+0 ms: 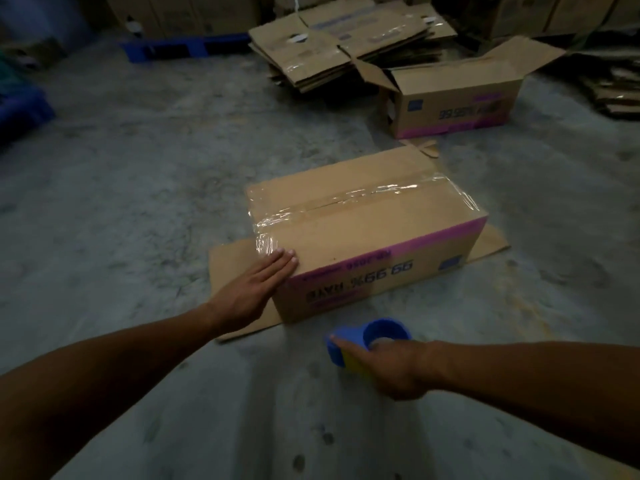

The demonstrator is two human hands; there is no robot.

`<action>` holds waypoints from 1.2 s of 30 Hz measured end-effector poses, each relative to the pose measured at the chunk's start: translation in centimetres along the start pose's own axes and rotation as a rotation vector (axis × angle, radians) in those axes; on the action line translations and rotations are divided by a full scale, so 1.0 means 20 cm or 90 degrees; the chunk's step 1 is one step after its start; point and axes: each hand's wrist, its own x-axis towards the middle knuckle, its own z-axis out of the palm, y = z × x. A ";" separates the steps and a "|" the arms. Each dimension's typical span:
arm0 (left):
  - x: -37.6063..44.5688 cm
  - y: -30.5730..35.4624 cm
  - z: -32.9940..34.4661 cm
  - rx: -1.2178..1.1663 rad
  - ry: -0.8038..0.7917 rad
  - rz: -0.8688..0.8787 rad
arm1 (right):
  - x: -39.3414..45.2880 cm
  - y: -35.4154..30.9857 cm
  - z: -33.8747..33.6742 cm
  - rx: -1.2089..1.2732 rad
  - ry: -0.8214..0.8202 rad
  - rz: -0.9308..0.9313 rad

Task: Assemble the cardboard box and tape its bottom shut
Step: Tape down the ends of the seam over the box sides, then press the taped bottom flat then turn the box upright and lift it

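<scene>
A brown cardboard box (374,230) with a pink band and upside-down print stands bottom-up on the concrete floor, its flaps spread out beneath it. Clear tape (346,202) runs along the centre seam and down over the left end. My left hand (256,289) lies flat with straight fingers against the box's near left corner, touching the tape end. My right hand (388,362) grips a blue tape dispenser (367,337) just in front of the box, above the floor.
A second box (453,102) of the same kind stands open behind on the right. A stack of flattened cartons (339,46) lies at the back, with more at the far right. A blue pallet (183,46) sits at the back left.
</scene>
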 end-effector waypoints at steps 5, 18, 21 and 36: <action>-0.10 0.21 0.06 -0.223 0.155 -0.324 | 0.06 -0.08 0.07 -0.125 0.009 -0.129; 0.26 0.35 0.06 -0.409 0.433 -0.695 | 0.13 -0.07 -0.02 -0.261 0.321 -0.210; 0.30 0.30 0.05 -0.415 0.452 -0.713 | 0.18 0.08 -0.22 -0.224 0.592 -0.214; 0.27 0.13 -0.03 -0.290 0.306 -0.739 | 0.03 0.70 -0.47 0.275 0.549 0.498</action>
